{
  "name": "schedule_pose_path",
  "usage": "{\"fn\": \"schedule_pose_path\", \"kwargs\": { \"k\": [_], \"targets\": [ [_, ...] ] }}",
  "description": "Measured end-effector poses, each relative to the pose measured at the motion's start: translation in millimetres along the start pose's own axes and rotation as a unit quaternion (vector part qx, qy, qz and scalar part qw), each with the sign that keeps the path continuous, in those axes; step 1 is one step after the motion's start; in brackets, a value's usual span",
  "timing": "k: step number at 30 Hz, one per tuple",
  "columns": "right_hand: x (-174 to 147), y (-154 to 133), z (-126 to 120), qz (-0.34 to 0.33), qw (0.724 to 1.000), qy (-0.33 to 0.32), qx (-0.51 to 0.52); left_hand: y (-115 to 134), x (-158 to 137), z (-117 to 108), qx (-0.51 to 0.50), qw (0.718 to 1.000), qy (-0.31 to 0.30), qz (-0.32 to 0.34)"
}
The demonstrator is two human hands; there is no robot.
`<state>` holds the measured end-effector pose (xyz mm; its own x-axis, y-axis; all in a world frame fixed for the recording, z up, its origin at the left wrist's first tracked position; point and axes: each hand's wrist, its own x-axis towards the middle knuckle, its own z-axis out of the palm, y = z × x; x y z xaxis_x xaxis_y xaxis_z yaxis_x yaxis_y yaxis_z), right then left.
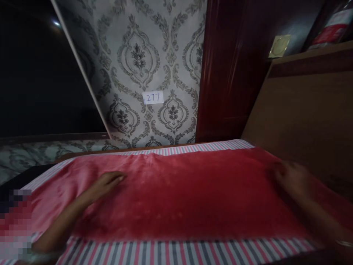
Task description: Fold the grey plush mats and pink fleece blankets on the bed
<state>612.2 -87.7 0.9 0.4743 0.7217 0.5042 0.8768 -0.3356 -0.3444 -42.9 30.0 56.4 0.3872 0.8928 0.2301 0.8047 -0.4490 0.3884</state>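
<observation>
A red plush blanket (198, 191) with striped borders in pink, grey and white lies spread out in front of me. Over its left half is my left hand (110, 180), thumb and fingers drawn together close to the cloth. Whether a fold of cloth is between those fingers is hidden. Toward the blanket's right edge, motion smears my right hand (292, 178); its fingers cannot be made out. The near striped border (176, 252) runs along the bottom of the view, and the far striped border (193, 148) lies along the back edge by the wall.
A large dark screen (46, 73) stands at the left. Patterned wallpaper (138, 59) carries a paper label (153, 97) reading 277. A dark red wooden post (220, 73) and a brown panel (309, 121) bound the right side, with a bottle (332, 29) above.
</observation>
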Motion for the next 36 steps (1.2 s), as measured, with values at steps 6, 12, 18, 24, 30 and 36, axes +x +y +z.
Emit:
{"fn": "schedule_pose_path", "kwargs": {
  "k": [6,12,18,24,30,36],
  "targets": [
    [45,-124,88,-0.184,0.976,-0.076,0.083,71,132,50,0.042,0.997,-0.067,0.021],
    [64,-183,150,-0.236,0.952,-0.172,0.092,85,184,103,0.086,0.992,-0.088,-0.030],
    [57,-183,170,-0.216,0.961,-0.145,0.089,64,179,128,0.082,0.996,-0.006,-0.032],
    [49,-179,158,-0.232,0.953,-0.044,0.188,50,173,121,-0.028,0.999,0.017,0.023],
    [47,-182,154,-0.212,0.957,-0.159,0.115,65,173,119,0.145,0.988,-0.041,-0.028],
    [49,-181,159,-0.203,0.961,-0.165,0.086,67,172,114,0.138,0.988,-0.056,-0.035]
  ]
}}
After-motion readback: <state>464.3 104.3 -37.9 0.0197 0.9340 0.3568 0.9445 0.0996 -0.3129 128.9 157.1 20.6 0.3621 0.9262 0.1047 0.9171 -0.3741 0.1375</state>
